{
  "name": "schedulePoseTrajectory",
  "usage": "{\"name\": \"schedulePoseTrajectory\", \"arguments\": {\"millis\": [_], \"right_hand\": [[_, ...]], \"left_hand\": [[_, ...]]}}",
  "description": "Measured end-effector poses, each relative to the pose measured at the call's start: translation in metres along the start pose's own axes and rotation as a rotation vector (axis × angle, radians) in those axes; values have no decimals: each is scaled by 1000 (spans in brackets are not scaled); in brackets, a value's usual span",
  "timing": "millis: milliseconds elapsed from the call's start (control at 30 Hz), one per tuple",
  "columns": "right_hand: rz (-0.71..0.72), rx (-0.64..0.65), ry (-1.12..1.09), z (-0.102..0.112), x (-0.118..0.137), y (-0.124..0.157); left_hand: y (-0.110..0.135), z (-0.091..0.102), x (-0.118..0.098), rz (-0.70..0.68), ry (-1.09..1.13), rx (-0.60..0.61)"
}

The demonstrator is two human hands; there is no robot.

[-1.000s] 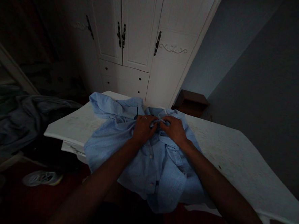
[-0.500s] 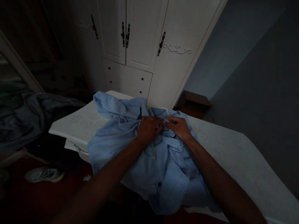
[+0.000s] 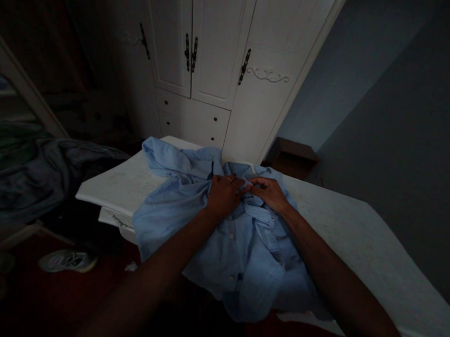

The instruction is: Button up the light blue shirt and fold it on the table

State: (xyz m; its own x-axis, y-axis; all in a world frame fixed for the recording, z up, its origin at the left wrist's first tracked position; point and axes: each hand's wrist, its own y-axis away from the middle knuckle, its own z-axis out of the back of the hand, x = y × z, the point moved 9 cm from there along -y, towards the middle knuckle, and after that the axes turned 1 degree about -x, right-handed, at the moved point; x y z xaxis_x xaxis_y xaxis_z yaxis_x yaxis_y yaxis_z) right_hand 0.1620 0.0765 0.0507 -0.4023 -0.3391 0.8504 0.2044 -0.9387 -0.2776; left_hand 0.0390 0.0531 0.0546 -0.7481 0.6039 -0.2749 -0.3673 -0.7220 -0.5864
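Observation:
A light blue button-up shirt (image 3: pixel 176 211) lies spread over the white table, its collar toward the far edge and its hem hanging over the near one. Just below the collar, my left hand (image 3: pixel 225 191), with a ring on one finger, has its fingers closed on the front placket. My right hand (image 3: pixel 267 191) pinches the cloth right beside it, fingertips close to those of the left. Whatever small part sits between the fingertips is hidden. Lower down, pale buttons show along the front, and a folded sleeve cuff lies under my right wrist.
The white table (image 3: pixel 339 221) extends to the right. Behind it stands a white wardrobe (image 3: pixel 211 81) with dark handles, beside a small brown cabinet (image 3: pixel 292 157). Grey cloth (image 3: pixel 37 177) is heaped at the left. A shoe (image 3: pixel 67 260) lies on the red floor.
My right fingertips have shifted slightly left and down at the placket, closer to my left fingers. The shirt stays in the same place.

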Motion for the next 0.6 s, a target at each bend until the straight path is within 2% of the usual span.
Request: {"name": "schedulePoseTrajectory", "arguments": {"millis": [167,367,533,600], "right_hand": [[34,0,72,1,0,0],[111,-65,148,0,2,1],[305,-177,222,4,20,7],[409,-168,320,1,31,11]], "left_hand": [[0,-1,0,-3,-4,15],[-2,1,1,9,9,38],[-3,0,6,34,7,49],[-3,0,6,33,9,42]]}}
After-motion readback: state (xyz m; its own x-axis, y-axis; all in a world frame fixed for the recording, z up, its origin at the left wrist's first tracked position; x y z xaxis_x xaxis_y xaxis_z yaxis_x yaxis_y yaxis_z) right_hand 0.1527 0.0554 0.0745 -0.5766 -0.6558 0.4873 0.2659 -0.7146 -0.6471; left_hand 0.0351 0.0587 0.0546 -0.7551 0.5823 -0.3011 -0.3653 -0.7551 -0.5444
